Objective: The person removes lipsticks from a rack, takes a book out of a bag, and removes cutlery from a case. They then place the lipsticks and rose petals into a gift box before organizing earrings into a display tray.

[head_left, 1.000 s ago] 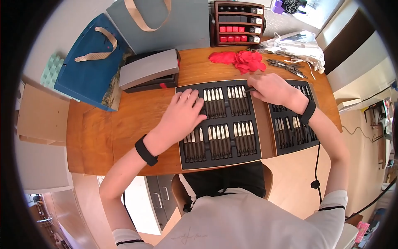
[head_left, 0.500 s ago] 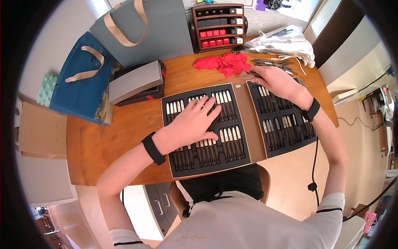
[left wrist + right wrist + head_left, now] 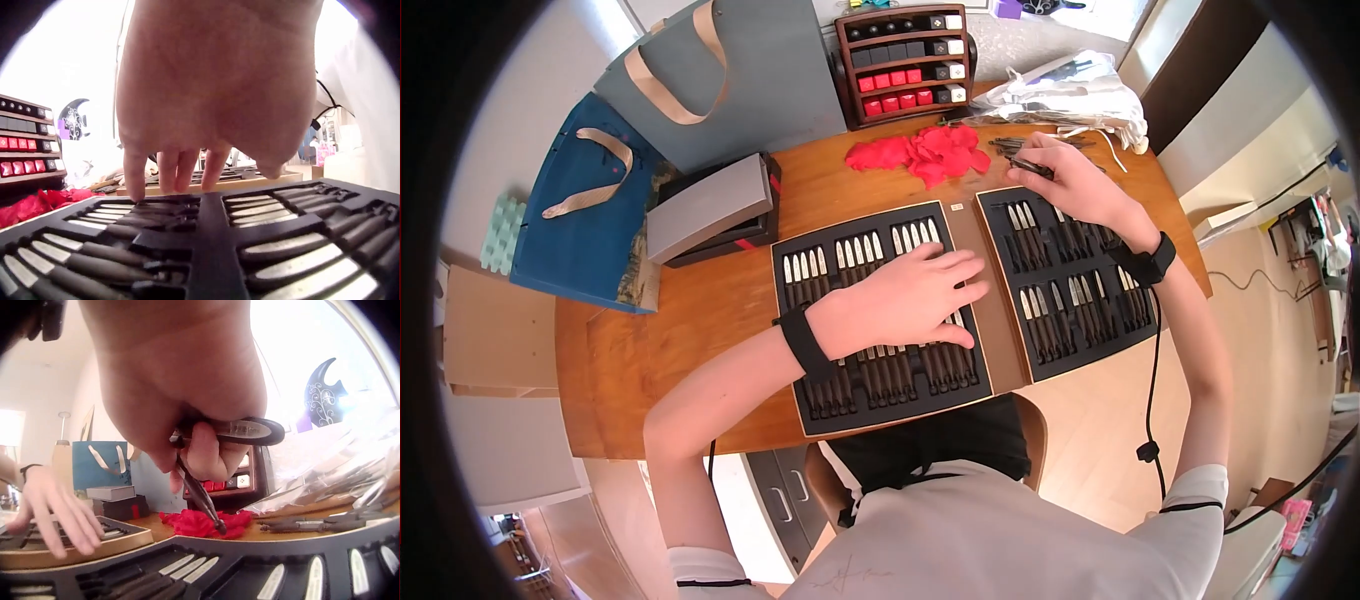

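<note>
Two joined black trays, the left tray (image 3: 885, 395) and the right tray (image 3: 1060, 273), hold rows of dark tools with pale blade-like ends. My left hand (image 3: 905, 300) is spread palm down over the left tray, fingers extended; in the left wrist view the fingertips (image 3: 137, 190) hang at its far part. My right hand (image 3: 1075, 185) is above the far edge of the right tray, fingers curled round dark tools (image 3: 244, 430) with a pale oval end; another slim dark part (image 3: 199, 494) points down from the grip. Some right tray slots are bare.
A pile of loose dark tools (image 3: 1010, 146) lies beyond the right tray, with red petals (image 3: 925, 155) to its left. Behind stand a wooden rack (image 3: 905, 65) and clear plastic wrapping (image 3: 1070, 95). Grey box (image 3: 715, 205) and paper bags (image 3: 730, 100) are at left.
My left hand has moved right across the left tray. My right hand has gone from between the trays to the right tray's far edge, still gripping dark tools. The head view has shifted.
</note>
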Available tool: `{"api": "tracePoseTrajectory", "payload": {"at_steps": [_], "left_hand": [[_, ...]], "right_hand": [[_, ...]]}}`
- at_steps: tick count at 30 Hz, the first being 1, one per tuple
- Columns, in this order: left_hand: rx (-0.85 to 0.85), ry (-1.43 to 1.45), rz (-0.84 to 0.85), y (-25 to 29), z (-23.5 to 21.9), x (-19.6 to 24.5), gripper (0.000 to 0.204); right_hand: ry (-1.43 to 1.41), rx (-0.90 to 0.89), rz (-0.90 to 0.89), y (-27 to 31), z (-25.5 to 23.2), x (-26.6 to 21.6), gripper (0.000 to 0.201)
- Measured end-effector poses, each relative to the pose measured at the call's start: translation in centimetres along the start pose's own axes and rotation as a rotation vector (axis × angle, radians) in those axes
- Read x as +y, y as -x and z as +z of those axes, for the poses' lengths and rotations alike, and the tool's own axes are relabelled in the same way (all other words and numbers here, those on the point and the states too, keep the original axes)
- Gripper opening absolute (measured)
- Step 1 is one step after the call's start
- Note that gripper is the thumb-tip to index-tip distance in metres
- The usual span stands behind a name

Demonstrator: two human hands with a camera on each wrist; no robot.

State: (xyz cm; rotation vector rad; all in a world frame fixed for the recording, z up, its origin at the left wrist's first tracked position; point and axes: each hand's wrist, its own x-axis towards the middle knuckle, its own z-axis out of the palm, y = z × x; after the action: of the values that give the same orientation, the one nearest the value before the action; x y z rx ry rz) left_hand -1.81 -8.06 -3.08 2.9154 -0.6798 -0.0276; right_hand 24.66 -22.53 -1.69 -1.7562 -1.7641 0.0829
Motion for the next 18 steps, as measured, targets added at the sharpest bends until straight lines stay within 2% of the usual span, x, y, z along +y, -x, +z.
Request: {"api": "tracePoseTrajectory", "payload": {"at_steps": [1,2,5,6,12,18], "left_hand": [[-0.069,0.025,-0.011,-0.2,0.1,0.0,0.061],[0.001,-0.025,0.012,-0.1,0.6,0.0,0.054],[-0.021,0.037,-0.009,-0.2,0.7,-0.3,0.051],[0.016,0.055,-0.006,0.0,0.7,-0.2,0.046],[-0.014,0.063,-0.032,-0.2,0.7,-0.3,0.035],[-0.005,0.090,-0.061,0.0,0.3,0.1,0.031]], "right_hand": [[-0.030,-0.041,0.053,0.0,-0.4,-0.4,0.026],[-0.059,-0.082,0.107,0.0,-0.8,-0.8,0.027],[-0.162,-0.215,0.378,0.0,-1.5,-1.5,0.025],[-0.214,-0.215,0.392,0.1,-1.5,-1.3,0.025],[-0.482,-0.264,0.384,0.6,-2.7,0.2,0.021],[-0.416,-0.393,0.283,0.6,-0.9,1.6,0.022]]}}
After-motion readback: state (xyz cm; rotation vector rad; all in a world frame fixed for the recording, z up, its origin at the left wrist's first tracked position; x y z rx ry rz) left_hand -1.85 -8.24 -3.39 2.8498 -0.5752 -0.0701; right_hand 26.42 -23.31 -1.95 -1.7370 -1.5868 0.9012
